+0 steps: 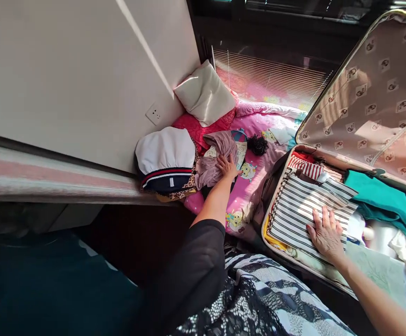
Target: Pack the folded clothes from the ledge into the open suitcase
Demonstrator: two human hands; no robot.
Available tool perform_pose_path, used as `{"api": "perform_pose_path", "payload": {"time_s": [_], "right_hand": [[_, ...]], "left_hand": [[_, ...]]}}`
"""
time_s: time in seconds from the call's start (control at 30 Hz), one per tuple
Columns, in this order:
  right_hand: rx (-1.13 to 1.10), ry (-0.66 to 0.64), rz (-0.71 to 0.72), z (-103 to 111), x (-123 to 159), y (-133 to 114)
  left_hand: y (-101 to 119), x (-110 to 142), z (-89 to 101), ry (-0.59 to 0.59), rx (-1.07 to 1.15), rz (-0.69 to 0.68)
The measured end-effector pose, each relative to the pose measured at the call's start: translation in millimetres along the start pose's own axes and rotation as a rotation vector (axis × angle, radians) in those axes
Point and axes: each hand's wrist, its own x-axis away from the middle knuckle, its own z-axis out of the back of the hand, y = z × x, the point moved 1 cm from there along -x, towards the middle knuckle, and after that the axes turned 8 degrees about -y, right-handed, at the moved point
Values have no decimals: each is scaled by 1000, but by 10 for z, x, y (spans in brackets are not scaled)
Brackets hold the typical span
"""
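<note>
Suitcase (359, 123) open; inside, folded blk/wht striped cloth (292, 210), red-striped cloth (306, 166) behind it, teal garment (385, 200) to R. R hand (327, 235) flat on blk/wht striped cloth, grip apart. L hand (227, 168) on mauve cloth (208, 170) atop pink bedding (240, 192) outside; can't tell if grip clamped.

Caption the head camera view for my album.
Left hand on mauve cloth, right hand on striped fabric in an open suitcase.

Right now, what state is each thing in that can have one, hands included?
Suitcase: open, lid up, packed with clothes
Striped cloth: lying flat in it
Teal cloth: loosely folded
Mauve cloth: crumpled
Wall socket: nothing plugged in
Left hand: on mauve cloth, grip unclear
Right hand: spread on striped cloth
</note>
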Motion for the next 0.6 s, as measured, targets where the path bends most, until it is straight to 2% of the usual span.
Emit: {"api": "perform_pose_path", "payload": {"time_s": [0.1, 0.17, 0.3, 0.37, 0.47, 0.57, 0.6], "right_hand": [[9, -10, -8, -9, 13, -3], [14, -18, -21, -20, 22, -13], [15, -21, -18, -41, 25, -36], [17, -16, -17, -36, 19, -54], [13, -35, -44, 19, 15, -121], [-23, -112, -72, 118, 9, -229], [-42, -142, -80, 153, -2, -259]], "left_hand": [[52, -28, -137, 22, -4, 0], [208, -31, -156, 54, -1, -75], [852, -67, -167, 46, 92, -380], [1180, -119, -192, -1, 106, -451], [1445, -211, -244, -92, 80, -422], [1458, -290, -294, -151, 130, -346], [1452, -319, -300, -147, 146, -376]]}}
